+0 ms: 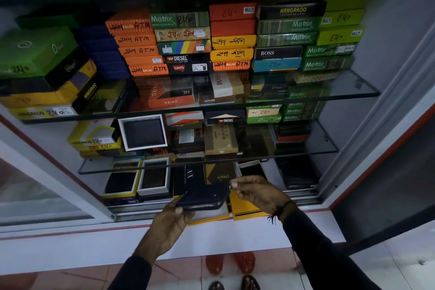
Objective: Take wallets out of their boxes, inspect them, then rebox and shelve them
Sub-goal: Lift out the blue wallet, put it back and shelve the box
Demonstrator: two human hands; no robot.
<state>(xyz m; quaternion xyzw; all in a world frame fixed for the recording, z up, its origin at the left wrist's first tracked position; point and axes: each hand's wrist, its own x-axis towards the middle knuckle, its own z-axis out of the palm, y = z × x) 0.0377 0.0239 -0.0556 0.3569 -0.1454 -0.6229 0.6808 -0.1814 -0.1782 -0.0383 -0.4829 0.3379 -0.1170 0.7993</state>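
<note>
So the left hand (169, 223) is clamping the dark navy zip-around leather wallet (203, 196) flat, steadying it, while the right hand (255, 192) is pinching its zipper pull (231, 185), probably checking the zip.

The single head-worn camera looked forward and down, close to the glass shelves (348, 95) of stacked boxes.

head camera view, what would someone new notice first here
First, the wall of bright wallet boxes stacked on the top glass shelf, in orange, green, yellow and red with handwritten prices. Next, low in the middle, the left hand holds a dark zip wallet while the right hand pinches at its upper right corner. An open yellow box lies on the cabinet sill just below the wallet.
</note>
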